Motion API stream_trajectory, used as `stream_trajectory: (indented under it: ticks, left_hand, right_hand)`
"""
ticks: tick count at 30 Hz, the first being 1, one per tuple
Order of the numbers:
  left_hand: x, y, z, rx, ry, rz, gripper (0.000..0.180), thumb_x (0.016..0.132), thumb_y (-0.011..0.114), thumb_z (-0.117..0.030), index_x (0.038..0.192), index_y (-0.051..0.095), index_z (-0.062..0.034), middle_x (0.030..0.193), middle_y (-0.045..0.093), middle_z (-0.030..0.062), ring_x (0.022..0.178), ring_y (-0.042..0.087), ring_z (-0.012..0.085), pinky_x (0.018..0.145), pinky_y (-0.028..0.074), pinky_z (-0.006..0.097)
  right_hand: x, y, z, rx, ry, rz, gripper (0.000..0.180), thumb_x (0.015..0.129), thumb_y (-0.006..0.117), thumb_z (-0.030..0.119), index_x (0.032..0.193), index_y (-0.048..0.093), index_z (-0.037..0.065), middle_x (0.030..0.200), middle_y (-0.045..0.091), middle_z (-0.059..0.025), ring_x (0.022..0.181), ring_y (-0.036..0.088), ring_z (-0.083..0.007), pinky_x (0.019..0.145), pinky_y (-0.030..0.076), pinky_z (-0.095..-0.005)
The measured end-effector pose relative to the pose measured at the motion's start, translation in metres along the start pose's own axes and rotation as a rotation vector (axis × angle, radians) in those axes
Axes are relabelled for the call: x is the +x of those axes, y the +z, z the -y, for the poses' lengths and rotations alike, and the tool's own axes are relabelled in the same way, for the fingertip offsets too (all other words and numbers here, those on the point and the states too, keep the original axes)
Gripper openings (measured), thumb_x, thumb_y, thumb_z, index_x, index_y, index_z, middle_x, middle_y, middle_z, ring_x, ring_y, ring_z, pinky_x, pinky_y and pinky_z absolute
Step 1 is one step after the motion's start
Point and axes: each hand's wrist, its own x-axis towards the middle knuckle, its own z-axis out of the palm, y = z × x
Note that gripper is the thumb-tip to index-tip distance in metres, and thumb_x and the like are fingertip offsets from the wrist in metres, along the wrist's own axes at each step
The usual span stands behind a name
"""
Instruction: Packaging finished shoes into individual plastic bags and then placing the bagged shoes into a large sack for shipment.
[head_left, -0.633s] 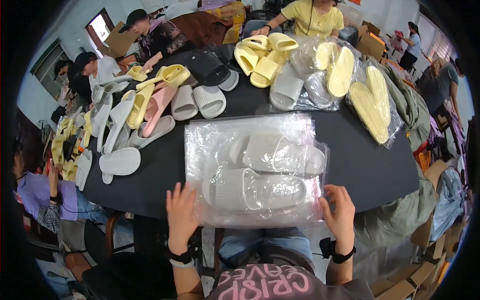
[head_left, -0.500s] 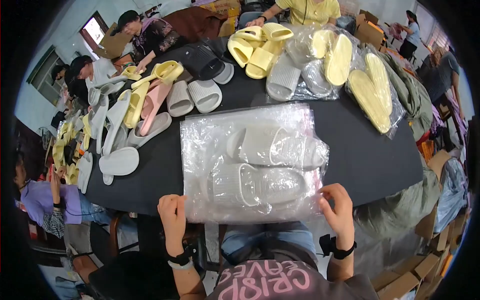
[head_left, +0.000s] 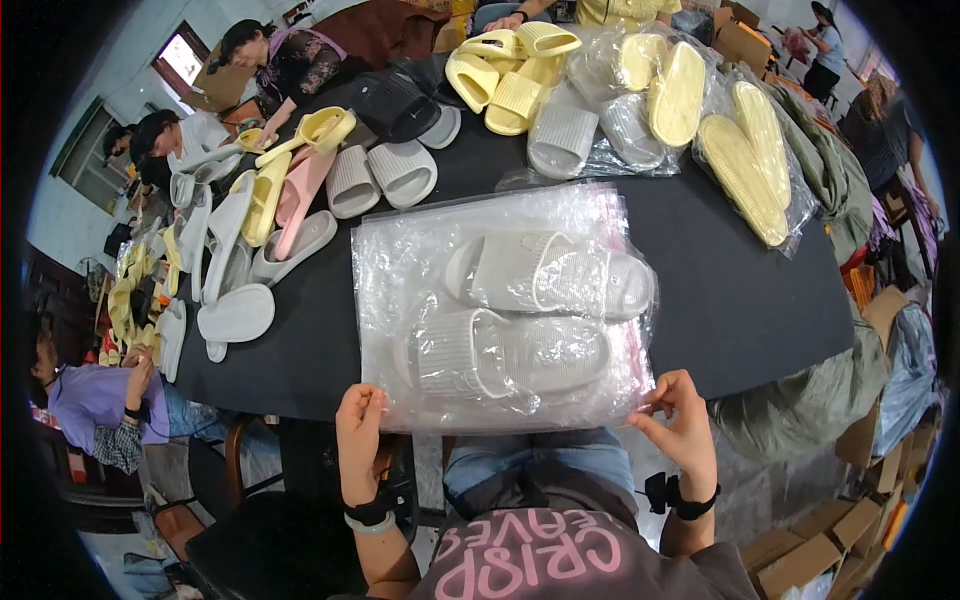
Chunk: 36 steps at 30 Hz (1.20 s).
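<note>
While the left hand (head_left: 360, 440) and right hand (head_left: 682, 430) each pinch a near corner of the clear plastic bag (head_left: 500, 300), the sealing of its open edge seems to be the step in hand; the next move likely calls for pressing that edge flat and even. The bag lies on the black table (head_left: 740, 290) at its near edge, holding a pair of pale grey slippers (head_left: 520, 315); their long axes run left to right, toes seemingly rightward, though the crinkled film blurs this.

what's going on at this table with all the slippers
A person holds a clear plastic bag by its near corners, left hand and right hand each pinching the edge. Inside lie two pale grey slippers, side by side. The bag rests on a black table heaped with loose yellow, pink and grey slippers; other people sit around it.
</note>
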Motion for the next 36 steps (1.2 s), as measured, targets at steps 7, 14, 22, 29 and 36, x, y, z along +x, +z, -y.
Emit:
stream_trajectory:
  ticks: [7, 14, 22, 29, 36]
  left_hand:
    - [-0.004, 0.0, -0.009, -0.123, 0.079, -0.14, 0.008, 0.098, 0.055, -0.003, 0.106, 0.055, -0.0005, 0.078, 0.056, -0.0023, 0.071, 0.049, 0.0034, 0.065, 0.039, 0.018]
    - [-0.019, -0.019, 0.003, 0.08, 0.07, -0.081, 0.018, 0.096, 0.058, -0.002, 0.114, 0.056, -0.0034, 0.075, 0.052, -0.0032, 0.069, 0.047, 0.005, 0.067, 0.039, 0.02]
    - [0.01, -0.023, -0.026, 0.517, 0.364, -0.083, 0.037, 0.09, 0.064, -0.006, 0.126, 0.056, -0.0022, 0.094, 0.06, 0.0051, 0.087, 0.055, 0.0171, 0.085, 0.045, 0.032]
    - [0.13, 0.0, -0.024, 0.281, 0.448, 0.073, 0.038, 0.094, 0.064, -0.014, 0.128, 0.054, 0.0004, 0.112, 0.063, 0.014, 0.093, 0.061, 0.0173, 0.079, 0.049, 0.028]
    - [0.199, 0.026, -0.029, 0.316, 0.434, 0.094, 0.041, 0.088, 0.074, -0.026, 0.115, 0.061, 0.0024, 0.09, 0.069, 0.0123, 0.073, 0.064, 0.0147, 0.065, 0.051, 0.029]
  right_hand:
    - [0.009, -0.004, 0.0, 0.685, -0.182, -0.276, 0.037, 0.082, 0.074, -0.005, 0.101, 0.045, 0.007, 0.092, 0.06, -0.004, 0.087, 0.06, -0.0124, 0.079, 0.049, -0.0252]
    - [0.0, -0.033, -0.028, 0.627, -0.045, -0.063, 0.034, 0.082, 0.075, -0.003, 0.102, 0.049, 0.007, 0.09, 0.057, -0.001, 0.085, 0.056, -0.0084, 0.078, 0.046, -0.0239]
    - [0.05, -0.053, -0.057, 0.598, 0.013, 0.117, 0.041, 0.105, 0.043, 0.038, 0.12, 0.057, 0.002, 0.104, 0.067, -0.0078, 0.089, 0.06, -0.0122, 0.074, 0.045, -0.0248]
    - [0.153, -0.027, -0.015, 0.895, 0.101, 0.442, 0.067, 0.106, 0.029, 0.051, 0.132, 0.051, -0.006, 0.117, 0.066, -0.0207, 0.105, 0.067, -0.0243, 0.088, 0.055, -0.0323]
    - [0.199, -0.012, -0.005, 0.764, 0.279, 0.441, 0.057, 0.106, 0.033, 0.043, 0.12, 0.061, -0.005, 0.111, 0.07, -0.0186, 0.098, 0.07, -0.0238, 0.079, 0.057, -0.0306]
